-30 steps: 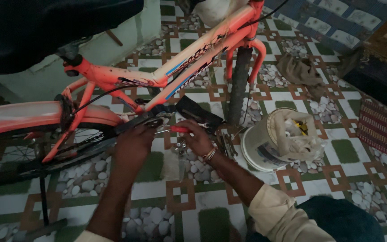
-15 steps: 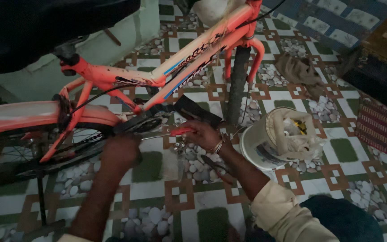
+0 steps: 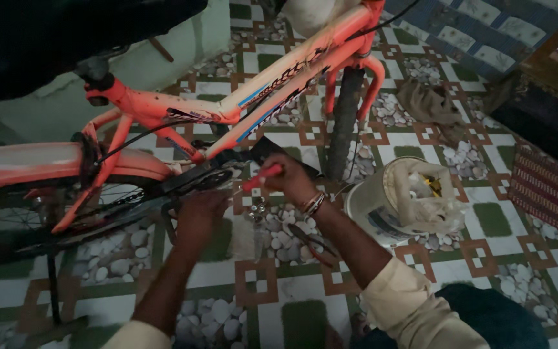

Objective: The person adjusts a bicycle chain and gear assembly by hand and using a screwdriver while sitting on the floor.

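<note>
Orange bicycle [image 3: 163, 113], one red-handled tool [image 3: 261, 177], two hands.

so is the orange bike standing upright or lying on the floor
Upright: the orange bicycle frame stands on its wheels, with the black front tyre vertical on the patterned tile floor.

Dim, patterned tile floor [image 3: 279, 291]

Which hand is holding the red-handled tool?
The right hand, the one with bangles on its wrist, grips the red-handled tool. The left hand sits lower, by the bicycle's crank, holding no tool.
</note>
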